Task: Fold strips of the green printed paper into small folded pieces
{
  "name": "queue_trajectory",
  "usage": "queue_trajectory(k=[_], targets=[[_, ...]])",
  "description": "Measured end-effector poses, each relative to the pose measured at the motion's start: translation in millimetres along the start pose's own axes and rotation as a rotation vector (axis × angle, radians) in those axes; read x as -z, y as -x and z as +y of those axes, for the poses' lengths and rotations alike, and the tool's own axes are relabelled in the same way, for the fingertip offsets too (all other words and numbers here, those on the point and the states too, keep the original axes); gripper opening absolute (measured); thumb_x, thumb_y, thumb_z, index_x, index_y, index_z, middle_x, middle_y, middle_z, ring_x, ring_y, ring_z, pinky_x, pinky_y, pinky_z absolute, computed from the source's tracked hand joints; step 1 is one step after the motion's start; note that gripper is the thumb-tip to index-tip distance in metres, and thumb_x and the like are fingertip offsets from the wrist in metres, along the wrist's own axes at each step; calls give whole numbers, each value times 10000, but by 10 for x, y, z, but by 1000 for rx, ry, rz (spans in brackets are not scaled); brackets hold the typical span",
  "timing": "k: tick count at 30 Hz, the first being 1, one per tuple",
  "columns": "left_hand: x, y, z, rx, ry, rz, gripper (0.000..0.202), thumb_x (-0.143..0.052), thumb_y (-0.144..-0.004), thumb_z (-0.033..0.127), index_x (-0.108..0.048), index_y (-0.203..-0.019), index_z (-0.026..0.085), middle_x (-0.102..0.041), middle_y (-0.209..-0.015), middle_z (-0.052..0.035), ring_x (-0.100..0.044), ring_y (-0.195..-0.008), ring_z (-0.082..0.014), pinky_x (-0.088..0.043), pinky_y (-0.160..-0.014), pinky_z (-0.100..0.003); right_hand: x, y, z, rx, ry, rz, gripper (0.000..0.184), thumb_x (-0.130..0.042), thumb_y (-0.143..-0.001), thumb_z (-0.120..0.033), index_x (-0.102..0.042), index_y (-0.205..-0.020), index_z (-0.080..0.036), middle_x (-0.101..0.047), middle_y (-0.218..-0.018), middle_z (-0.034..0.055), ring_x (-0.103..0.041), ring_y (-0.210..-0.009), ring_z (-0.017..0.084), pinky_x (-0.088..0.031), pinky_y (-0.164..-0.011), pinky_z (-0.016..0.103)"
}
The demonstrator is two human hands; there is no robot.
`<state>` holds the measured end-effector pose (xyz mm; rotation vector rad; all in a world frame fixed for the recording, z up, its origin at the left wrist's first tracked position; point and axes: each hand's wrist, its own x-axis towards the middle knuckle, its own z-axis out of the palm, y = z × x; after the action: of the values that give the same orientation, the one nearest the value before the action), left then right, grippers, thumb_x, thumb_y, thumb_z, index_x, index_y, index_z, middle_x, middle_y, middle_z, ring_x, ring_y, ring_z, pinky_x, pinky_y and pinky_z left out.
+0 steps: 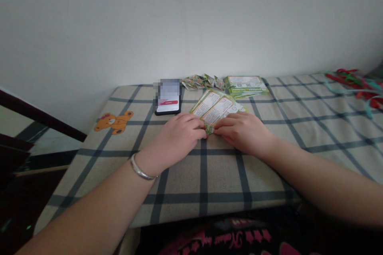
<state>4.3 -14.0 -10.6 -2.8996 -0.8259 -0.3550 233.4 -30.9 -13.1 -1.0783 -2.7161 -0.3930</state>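
A printed green-and-white paper sheet (213, 105) lies on the checked cloth, angled, with dense text and an orange-edged white panel on its face. My left hand (179, 137), with a silver bangle on the wrist, has its fingers closed on the sheet's near edge. From the other side my right hand (247, 132) pinches the same near edge. Between my fingertips a small near corner of the sheet looks bent or folded. The fingertips partly hide it. Past the sheet sit several small folded paper pieces (200, 82) and a stack of similar printed sheets (245, 83).
A phone (168, 97) with its screen lit lies left of the sheets. An orange teddy bear figure (115, 122) shows on the tablecloth (182, 187) at the left. Red, green and pale blue ribbon-like strips (356, 85) lie far right. A white wall (185, 20) stands behind.
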Motion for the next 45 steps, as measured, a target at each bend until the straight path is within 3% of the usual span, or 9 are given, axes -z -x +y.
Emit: queue_trajectory(k=[11,19,26,31,37,45], targets=[[17,67,9,16,-8,-19,247,-539,-875,109,-732,-948,245,-697,-1093,-19,-583,-1076,-229,-461,-953,-435,18,-28,11,-45,-26,-49,180,-583,-912,-204,-746,-965,-259,-736,-1028,4,-613,-908,189,-391,-702,315],[44,64,25,12,1,-20,272,-524,-852,86,-732,-933,240,-711,-1082,-11,-603,-1057,-218,-464,-940,-418,39,-10,53,-61,-36,-51,162,-596,-898,-201,-748,-924,-251,-741,-917,3,-580,-905,202,-372,-714,329],[90,58,94,25,-56,-45,213,-544,-828,104,-719,-917,188,-726,-1057,-45,-647,-985,-231,-488,-898,-429,35,-43,71,-61,-66,-58,137,-605,-905,-228,-741,-889,-241,-723,-965,10,-562,-935,203,-363,-765,331],[134,57,83,12,-10,-85,216,-507,-846,111,-707,-817,187,-730,-1081,-34,-659,-1002,-221,-471,-947,-456,3,-28,138,-82,-160,-18,172,-601,-899,-210,-759,-904,-275,-735,-930,2,-593,-905,182,-367,-777,318],[127,65,47,23,30,-82,218,-506,-852,123,-709,-817,193,-718,-1123,-35,-634,-1075,-216,-460,-985,-454,1,-12,161,-53,-165,-12,167,-590,-901,-203,-754,-903,-237,-735,-923,16,-609,-905,182,-382,-813,326],[47,22,23,36,15,-7,199,-491,-867,128,-686,-832,151,-714,-940,-78,-644,-966,-225,-511,-908,-412,58,-25,51,-72,-100,-41,153,-590,-889,-259,-725,-894,-186,-717,-952,54,-601,-940,211,-394,-871,345]])
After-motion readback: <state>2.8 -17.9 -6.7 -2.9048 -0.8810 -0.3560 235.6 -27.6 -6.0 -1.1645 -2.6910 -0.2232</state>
